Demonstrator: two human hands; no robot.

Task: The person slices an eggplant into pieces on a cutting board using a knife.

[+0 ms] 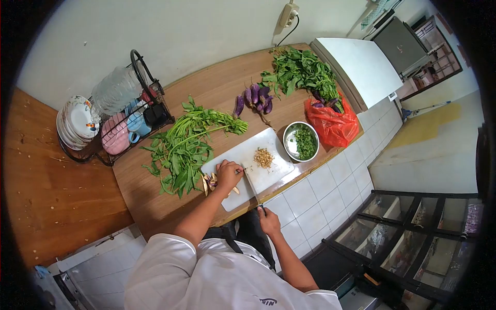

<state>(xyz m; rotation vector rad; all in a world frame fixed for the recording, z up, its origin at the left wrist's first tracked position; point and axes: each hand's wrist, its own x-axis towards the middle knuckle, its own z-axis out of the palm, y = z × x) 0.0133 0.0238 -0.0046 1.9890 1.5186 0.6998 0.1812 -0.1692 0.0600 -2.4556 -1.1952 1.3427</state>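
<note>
My right hand [269, 222] is wrapped round the dark handle of a knife [251, 187] at the near edge of the counter. The thin blade points away from me over a white cutting board [249, 144]. My left hand [229, 175] presses on the board, fingers closed beside the blade tip; whatever it pinches is hidden. Pale and brown elongated pieces [210, 181] lie at the left of the board, partly under this hand. A small heap of chopped tan bits [263, 158] sits right of the blade. Beside the board stands a metal bowl [284, 143] with chopped green leaves [306, 144].
Leafy greens [188, 142] lie left of the board. Behind it are purple eggplants [259, 96] and more greens [305, 72]. A red plastic bag [333, 124] sits at the right edge. A black wire dish rack [164, 111] holds plates [80, 119] and cups [135, 124] at left.
</note>
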